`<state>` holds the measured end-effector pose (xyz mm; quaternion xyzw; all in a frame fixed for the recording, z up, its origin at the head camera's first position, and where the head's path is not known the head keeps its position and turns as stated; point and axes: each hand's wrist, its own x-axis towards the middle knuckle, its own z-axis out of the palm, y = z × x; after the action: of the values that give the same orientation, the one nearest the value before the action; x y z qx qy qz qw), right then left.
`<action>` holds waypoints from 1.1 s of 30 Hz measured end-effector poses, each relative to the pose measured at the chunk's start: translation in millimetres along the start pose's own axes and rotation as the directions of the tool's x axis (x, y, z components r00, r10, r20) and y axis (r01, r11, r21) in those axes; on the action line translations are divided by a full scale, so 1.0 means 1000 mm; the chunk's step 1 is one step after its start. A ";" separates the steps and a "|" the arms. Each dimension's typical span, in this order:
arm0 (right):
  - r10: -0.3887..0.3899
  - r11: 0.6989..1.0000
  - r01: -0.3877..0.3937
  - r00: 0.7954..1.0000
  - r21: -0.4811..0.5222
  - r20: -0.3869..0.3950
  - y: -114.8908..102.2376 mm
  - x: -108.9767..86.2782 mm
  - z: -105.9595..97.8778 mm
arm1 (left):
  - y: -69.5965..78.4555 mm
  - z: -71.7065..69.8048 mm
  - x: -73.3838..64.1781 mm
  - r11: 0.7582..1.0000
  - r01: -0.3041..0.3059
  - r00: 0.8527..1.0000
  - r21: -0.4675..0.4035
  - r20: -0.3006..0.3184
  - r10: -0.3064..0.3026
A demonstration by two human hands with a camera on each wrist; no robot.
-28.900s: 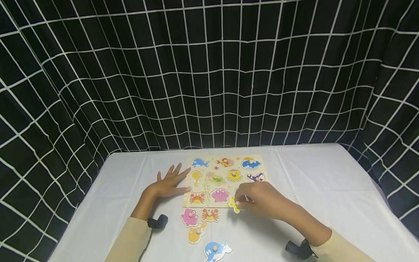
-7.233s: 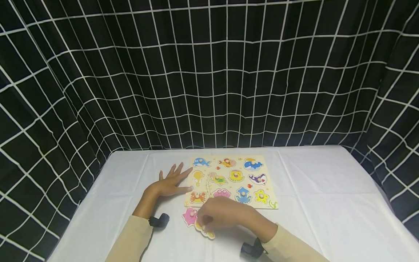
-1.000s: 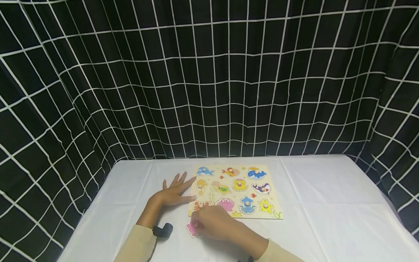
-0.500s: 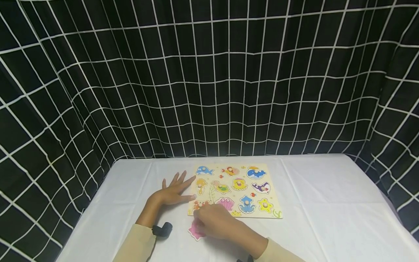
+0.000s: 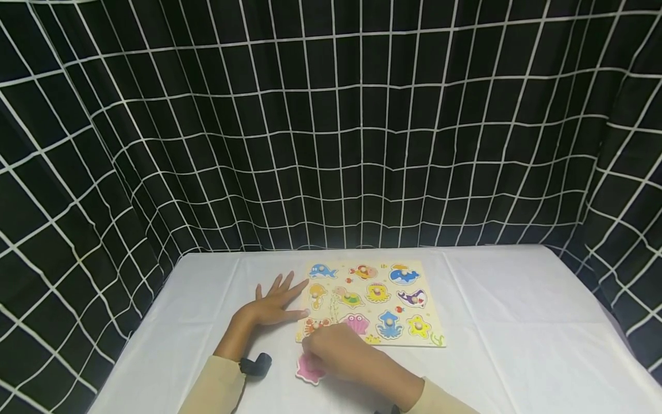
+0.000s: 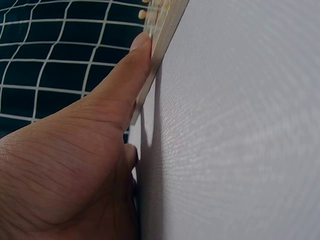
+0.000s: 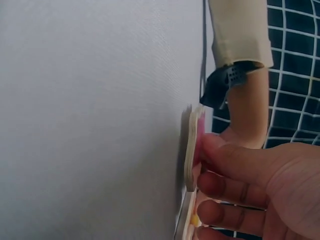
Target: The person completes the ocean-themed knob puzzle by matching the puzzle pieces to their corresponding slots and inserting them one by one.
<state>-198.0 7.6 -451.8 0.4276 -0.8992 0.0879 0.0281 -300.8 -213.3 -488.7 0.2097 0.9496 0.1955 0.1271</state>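
A wooden peg puzzle board (image 5: 436,339) with sea-animal pictures lies on the white table. My left hand (image 5: 271,309) rests spread at the board's left edge; its thumb touches that edge in the left wrist view (image 6: 75,155). My right hand (image 5: 338,351) is just in front of the board, pinching a pink shell puzzle piece (image 5: 308,371). In the right wrist view, the shell piece (image 7: 192,150) stands close to the tablecloth, with the thumb on its pink face; its knob is hidden. The board's pink shell spot (image 5: 357,324) shows no knob and is partly covered by the right hand.
Knobbed pieces sit in the board, among them a seahorse (image 5: 317,294), a crab (image 5: 315,326), a squid (image 5: 389,324) and a starfish (image 5: 418,326). A black grid-patterned curtain (image 5: 362,144) stands behind and beside the table (image 5: 517,322).
Since 28.9 s ago, the starfish, whale, crab and seahorse pieces have come into the board. In the last second, my right hand has turned the pink shell piece slightly; the left stays put.
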 end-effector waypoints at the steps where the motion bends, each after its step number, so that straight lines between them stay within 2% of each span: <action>1: -0.009 1.000 0.009 1.000 -0.009 0.000 0.000 0.000 0.000 | 0.000 0.000 0.000 1.000 -0.001 1.000 0.000 0.000 0.001; 6: -0.014 1.000 0.014 1.000 0.006 0.022 0.002 -0.001 0.000 | 0.000 0.000 -0.001 1.000 -0.002 1.000 -0.011 -0.003 0.002; 14: 0.057 0.996 -0.060 0.998 0.072 0.040 0.004 0.000 0.002 | 0.000 0.000 0.000 1.000 0.013 1.000 -0.008 -0.005 -0.013; 24: 0.022 0.997 -0.025 0.999 0.068 0.039 0.001 -0.001 -0.002 | -0.004 0.002 0.002 1.000 0.011 1.000 0.021 0.008 -0.012; 33: 0.023 0.995 -0.024 1.000 0.098 0.016 0.009 -0.002 -0.013 | -0.005 0.002 0.003 1.000 0.010 1.000 0.022 0.008 -0.010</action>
<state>-204.0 16.8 -440.5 0.4186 -0.8990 0.1290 -0.0003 -304.1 -215.6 -492.8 0.2072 0.9522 0.1836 0.1294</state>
